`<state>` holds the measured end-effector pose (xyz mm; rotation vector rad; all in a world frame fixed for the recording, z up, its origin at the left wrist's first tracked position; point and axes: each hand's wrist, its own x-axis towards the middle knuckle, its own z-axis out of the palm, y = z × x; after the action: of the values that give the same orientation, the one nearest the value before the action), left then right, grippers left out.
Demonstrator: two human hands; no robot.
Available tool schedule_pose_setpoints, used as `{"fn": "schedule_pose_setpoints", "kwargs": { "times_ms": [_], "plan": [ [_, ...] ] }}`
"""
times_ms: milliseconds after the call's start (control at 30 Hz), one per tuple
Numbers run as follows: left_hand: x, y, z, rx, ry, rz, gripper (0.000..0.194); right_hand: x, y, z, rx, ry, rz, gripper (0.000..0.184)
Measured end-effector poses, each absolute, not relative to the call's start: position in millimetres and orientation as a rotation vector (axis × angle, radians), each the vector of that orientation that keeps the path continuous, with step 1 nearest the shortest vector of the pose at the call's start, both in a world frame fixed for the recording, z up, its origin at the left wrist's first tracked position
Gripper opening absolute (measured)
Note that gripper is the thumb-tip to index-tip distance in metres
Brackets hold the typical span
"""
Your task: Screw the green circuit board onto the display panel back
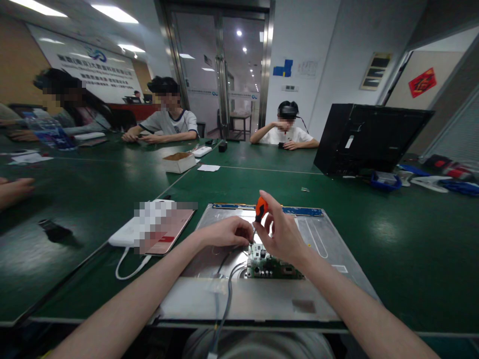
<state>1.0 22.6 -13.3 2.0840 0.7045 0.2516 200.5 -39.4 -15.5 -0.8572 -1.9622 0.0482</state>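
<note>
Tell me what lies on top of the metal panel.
A green circuit board and cables lie on the metal panel. The right hand, gripping an orange screwdriver, covers part of the board, so that part cannot be seen.

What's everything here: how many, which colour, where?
panel: one, silver, front
board: one, green, on panel
screwdriver: one, orange-black, right hand
cables: several, dark, across panel
phone: one, pink, left
power bank: one, white, left
box: one, white, centre
monitor: one, black, right
bottle: one, blue, left
doors: two, grey, back
small items: many, mixed, around
table: one, green, underneath
people: several, pale tops, behind
left hand: one, bare, at board
right hand: one, bare, above board
</note>
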Motion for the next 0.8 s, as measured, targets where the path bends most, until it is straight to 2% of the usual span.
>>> {"fn": "schedule_pose_setpoints", "kwargs": {
  "times_ms": [233, 500, 800],
  "plan": [
    [1.5, 22.2, -11.4, 2.11, 0.694, 0.267, 0.004, 201.0, -37.2, -16.1, -0.822, -1.964, -0.011, 0.069],
    [2.2, 21.6, -10.6, 2.065, 0.713, 0.235, 0.008, 199.8, -42.6, -12.4, -0.824, -1.959, 0.067, 0.077],
    [1.4, 22.1, -12.2, 2.095, 0.692, 0.267, 0.007, 199.6, -38.9, -12.9, -0.79, -1.93, -0.028, 0.067]
  ]
}}
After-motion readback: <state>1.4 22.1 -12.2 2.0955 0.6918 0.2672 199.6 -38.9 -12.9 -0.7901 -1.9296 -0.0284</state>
